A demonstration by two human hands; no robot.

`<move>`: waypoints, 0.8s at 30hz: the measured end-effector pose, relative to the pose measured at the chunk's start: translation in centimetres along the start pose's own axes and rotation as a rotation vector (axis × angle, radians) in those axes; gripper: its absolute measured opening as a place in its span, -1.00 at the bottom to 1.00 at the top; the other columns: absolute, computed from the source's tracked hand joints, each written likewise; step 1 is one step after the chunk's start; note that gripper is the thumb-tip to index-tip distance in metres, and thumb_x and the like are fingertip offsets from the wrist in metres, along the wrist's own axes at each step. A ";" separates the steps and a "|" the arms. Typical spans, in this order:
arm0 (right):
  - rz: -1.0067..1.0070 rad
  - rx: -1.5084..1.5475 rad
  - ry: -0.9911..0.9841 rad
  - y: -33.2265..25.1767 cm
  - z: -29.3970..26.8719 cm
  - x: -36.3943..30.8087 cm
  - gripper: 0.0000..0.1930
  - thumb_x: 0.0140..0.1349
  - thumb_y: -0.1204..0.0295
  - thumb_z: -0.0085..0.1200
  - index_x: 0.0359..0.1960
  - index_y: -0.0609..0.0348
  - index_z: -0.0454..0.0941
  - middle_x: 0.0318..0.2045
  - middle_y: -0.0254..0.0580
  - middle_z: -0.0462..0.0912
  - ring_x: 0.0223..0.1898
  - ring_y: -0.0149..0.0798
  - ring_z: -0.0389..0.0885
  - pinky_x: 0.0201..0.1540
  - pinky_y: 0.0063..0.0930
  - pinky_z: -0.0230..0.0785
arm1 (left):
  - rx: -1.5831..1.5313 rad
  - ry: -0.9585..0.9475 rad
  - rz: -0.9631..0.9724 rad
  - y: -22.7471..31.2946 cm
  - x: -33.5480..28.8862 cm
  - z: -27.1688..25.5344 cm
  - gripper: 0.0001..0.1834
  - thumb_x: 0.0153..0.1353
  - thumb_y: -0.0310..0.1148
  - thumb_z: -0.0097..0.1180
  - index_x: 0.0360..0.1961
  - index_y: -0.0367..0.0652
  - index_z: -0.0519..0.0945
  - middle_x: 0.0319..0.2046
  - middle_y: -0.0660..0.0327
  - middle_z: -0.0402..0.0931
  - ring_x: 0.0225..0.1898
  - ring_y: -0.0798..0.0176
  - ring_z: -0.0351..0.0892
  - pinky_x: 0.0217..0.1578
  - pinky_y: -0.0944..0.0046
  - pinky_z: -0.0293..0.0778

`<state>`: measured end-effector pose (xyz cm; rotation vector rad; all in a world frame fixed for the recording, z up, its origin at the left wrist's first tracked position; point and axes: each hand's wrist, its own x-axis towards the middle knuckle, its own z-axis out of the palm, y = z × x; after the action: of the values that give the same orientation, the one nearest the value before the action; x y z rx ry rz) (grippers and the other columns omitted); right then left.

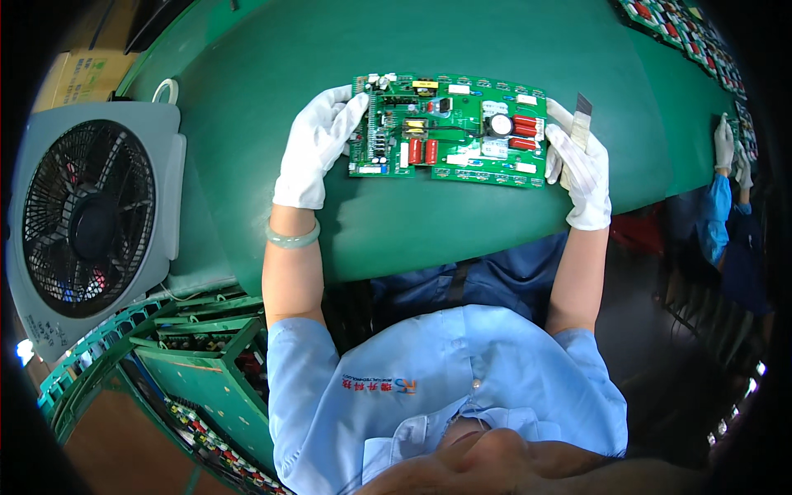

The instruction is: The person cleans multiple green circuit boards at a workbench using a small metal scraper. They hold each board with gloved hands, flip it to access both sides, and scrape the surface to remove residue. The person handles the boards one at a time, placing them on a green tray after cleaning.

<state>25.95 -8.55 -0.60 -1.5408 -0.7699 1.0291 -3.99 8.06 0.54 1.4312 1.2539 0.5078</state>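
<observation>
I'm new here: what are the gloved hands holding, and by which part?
The left hand holds the board by its left edge; the right hand holds its right edge, plus a flat tool by its pale shaft.

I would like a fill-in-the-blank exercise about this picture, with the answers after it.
The left hand and right hand wear white ____.
The circuit board is mostly ____ in colour.
The fan stands on the person's ____ side.
A dark-tipped tool is in the ____ hand.
Missing words: gloves; green; left; right.
</observation>
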 end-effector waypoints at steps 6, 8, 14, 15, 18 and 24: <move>-0.082 0.063 0.204 0.8 1.0 0.6 -0.63 0.34 0.34 0.10 0.11 0.30 0.53 -0.44 -0.29 0.64 -0.64 -0.59 0.47 -0.61 -0.71 0.28 | 0.001 0.178 0.087 0.9 -0.7 0.0 -0.62 0.30 -0.21 0.19 -0.01 -0.29 0.59 -0.41 0.30 0.56 -0.52 0.55 0.45 -0.47 0.52 0.41; -0.079 0.060 0.298 0.4 1.7 0.6 -0.64 0.35 0.32 0.09 0.09 0.29 0.55 -0.38 -0.23 0.67 -0.64 -0.59 0.46 -0.60 -0.71 0.29 | -0.023 0.202 0.111 1.5 -0.9 -0.2 -0.66 0.32 -0.24 0.16 -0.03 -0.30 0.59 -0.43 0.30 0.56 -0.53 0.57 0.43 -0.47 0.54 0.38; -0.205 0.045 0.294 0.2 1.3 0.1 -0.68 0.39 0.36 0.01 0.05 0.30 0.56 -0.27 -0.17 0.72 -0.57 -0.61 0.46 -0.54 -0.74 0.33 | 0.007 0.160 0.471 1.3 -1.6 0.5 -0.77 0.23 -0.38 0.25 -0.14 -0.26 0.64 -0.32 0.22 0.61 -0.39 0.45 0.54 -0.36 0.46 0.48; -0.206 0.032 0.290 0.2 1.4 0.1 -0.69 0.39 0.36 0.01 0.05 0.30 0.56 -0.26 -0.17 0.72 -0.57 -0.62 0.46 -0.54 -0.73 0.33 | 0.039 0.154 0.587 1.3 -1.7 0.8 -0.78 0.20 -0.40 0.28 -0.15 -0.26 0.64 -0.29 0.20 0.61 -0.36 0.43 0.57 -0.34 0.44 0.50; -0.190 0.009 0.279 0.1 1.4 0.0 -0.70 0.38 0.36 0.03 0.04 0.27 0.58 -0.24 -0.14 0.72 -0.57 -0.62 0.46 -0.52 -0.72 0.34 | 0.387 0.116 0.804 2.2 -2.3 1.2 -0.61 0.00 -0.41 0.41 -0.09 -0.16 0.63 -0.12 0.10 0.61 -0.15 0.19 0.58 -0.21 0.30 0.53; -0.158 -0.014 0.273 -0.2 1.4 -0.1 -0.71 0.37 0.37 0.05 0.03 0.23 0.60 -0.28 -0.19 0.71 -0.58 -0.63 0.45 -0.51 -0.73 0.32 | 0.513 0.101 0.889 2.5 -2.3 1.4 -0.54 0.02 -0.39 0.38 0.00 -0.19 0.61 -0.09 0.07 0.57 -0.10 0.15 0.52 -0.17 0.28 0.49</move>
<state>24.65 -8.06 -0.42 -1.5656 -0.6952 0.6811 -2.64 5.85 3.13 2.4323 0.7858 0.8901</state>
